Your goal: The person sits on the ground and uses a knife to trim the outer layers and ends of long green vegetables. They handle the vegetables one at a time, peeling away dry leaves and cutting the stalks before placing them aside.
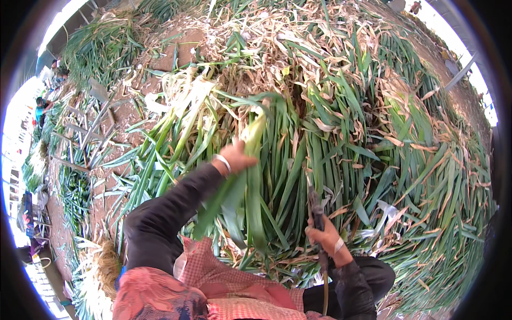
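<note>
Near the centre, my left hand is closed around a green onion stalk, its pale end pointing up and its green leaves hanging down toward my lap; the leaves are blurred. To the right, my right hand grips a dark wand-like tool with a thin tip pointing up and a hose running down from its lower end. A thick heap of green onions lies under and between both hands. Left of my left hand, more stalks with whitish ends lie fanned out.
Dry husks and withered leaves cover the heap beyond my hands. More green leaves spread right. A broken wooden frame lies on the brown ground at left. Other people are at the far left edge. Fibrous twine lies lower left.
</note>
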Action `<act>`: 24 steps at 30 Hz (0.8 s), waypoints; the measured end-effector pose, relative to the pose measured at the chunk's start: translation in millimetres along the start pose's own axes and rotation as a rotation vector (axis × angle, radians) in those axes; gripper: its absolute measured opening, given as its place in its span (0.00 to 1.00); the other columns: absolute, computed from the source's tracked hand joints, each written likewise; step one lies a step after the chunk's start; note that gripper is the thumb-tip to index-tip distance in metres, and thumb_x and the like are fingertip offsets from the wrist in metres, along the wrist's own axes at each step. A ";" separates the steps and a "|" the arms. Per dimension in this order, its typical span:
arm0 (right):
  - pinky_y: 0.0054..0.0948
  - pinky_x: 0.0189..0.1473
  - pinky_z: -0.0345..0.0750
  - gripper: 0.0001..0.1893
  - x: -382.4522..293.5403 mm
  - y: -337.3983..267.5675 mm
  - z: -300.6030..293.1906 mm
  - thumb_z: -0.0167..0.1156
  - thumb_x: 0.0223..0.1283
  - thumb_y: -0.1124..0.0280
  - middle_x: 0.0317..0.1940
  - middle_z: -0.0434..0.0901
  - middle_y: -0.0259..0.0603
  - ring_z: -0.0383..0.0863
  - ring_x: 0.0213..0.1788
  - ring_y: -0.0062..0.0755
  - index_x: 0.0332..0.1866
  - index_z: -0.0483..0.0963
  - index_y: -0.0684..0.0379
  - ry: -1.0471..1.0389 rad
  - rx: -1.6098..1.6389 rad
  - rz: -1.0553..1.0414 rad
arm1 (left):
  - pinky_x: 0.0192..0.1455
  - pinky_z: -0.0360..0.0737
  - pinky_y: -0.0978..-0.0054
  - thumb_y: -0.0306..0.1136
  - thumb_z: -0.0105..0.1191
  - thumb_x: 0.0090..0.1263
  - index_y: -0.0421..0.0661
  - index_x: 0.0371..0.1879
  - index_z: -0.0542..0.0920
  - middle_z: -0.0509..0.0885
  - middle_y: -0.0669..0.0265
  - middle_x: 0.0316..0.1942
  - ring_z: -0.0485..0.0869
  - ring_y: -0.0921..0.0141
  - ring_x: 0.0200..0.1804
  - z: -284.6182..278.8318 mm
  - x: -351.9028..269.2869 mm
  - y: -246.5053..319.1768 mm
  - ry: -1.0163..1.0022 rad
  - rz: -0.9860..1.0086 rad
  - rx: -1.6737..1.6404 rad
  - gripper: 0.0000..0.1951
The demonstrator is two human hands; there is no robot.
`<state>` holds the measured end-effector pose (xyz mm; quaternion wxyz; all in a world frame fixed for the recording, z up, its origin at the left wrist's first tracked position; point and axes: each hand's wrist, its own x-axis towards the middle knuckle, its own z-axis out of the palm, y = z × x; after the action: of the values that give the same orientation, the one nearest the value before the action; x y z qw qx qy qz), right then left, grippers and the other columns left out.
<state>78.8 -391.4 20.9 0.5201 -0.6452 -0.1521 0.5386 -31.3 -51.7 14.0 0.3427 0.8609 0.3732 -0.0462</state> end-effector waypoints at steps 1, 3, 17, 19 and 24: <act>0.20 0.21 0.67 0.21 -0.5 3.0 -2.7 0.64 0.46 0.67 0.22 0.68 0.31 0.68 0.19 0.18 0.42 0.63 0.63 0.014 0.019 -0.024 | 0.42 0.76 0.67 0.52 0.60 0.46 0.35 0.44 0.71 0.79 0.51 0.36 0.79 0.59 0.39 -30.3 -3.6 15.4 0.012 0.049 0.066 0.33; 0.21 0.18 0.65 0.17 3.7 3.2 -0.9 0.62 0.48 0.69 0.21 0.68 0.31 0.67 0.17 0.18 0.39 0.63 0.61 -0.011 0.048 -0.033 | 0.39 0.75 0.69 0.50 0.59 0.48 0.35 0.41 0.71 0.78 0.55 0.33 0.79 0.63 0.36 -97.2 -25.8 47.2 -0.067 0.177 0.070 0.30; 0.20 0.28 0.68 0.21 -104.0 29.9 59.8 0.62 0.47 0.63 0.29 0.73 0.36 0.69 0.25 0.19 0.42 0.66 0.65 -0.156 -0.125 0.106 | 0.47 0.73 0.62 0.52 0.58 0.49 0.38 0.47 0.69 0.77 0.44 0.39 0.77 0.50 0.43 83.4 -206.7 -55.8 -0.266 0.015 0.142 0.33; 0.21 0.35 0.69 0.26 -131.0 61.3 83.9 0.63 0.46 0.60 0.33 0.73 0.39 0.70 0.31 0.22 0.46 0.66 0.67 -0.163 -0.317 -0.042 | 0.51 0.72 0.67 0.50 0.57 0.52 0.39 0.51 0.69 0.77 0.47 0.43 0.77 0.55 0.47 100.0 -203.1 -67.0 -0.322 0.018 -0.038 0.32; 0.24 0.26 0.70 0.20 -95.6 73.9 94.9 0.62 0.45 0.61 0.23 0.72 0.34 0.70 0.23 0.22 0.38 0.67 0.63 -0.170 -0.072 0.199 | 0.52 0.71 0.66 0.47 0.54 0.55 0.43 0.56 0.64 0.76 0.45 0.44 0.75 0.51 0.50 99.8 -207.3 -71.6 -0.249 0.039 -0.113 0.31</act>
<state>-64.7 -446.1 22.0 0.4259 -0.6272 -0.1501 0.6346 -210.6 -205.8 -32.3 0.4350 0.8350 0.3129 -0.1247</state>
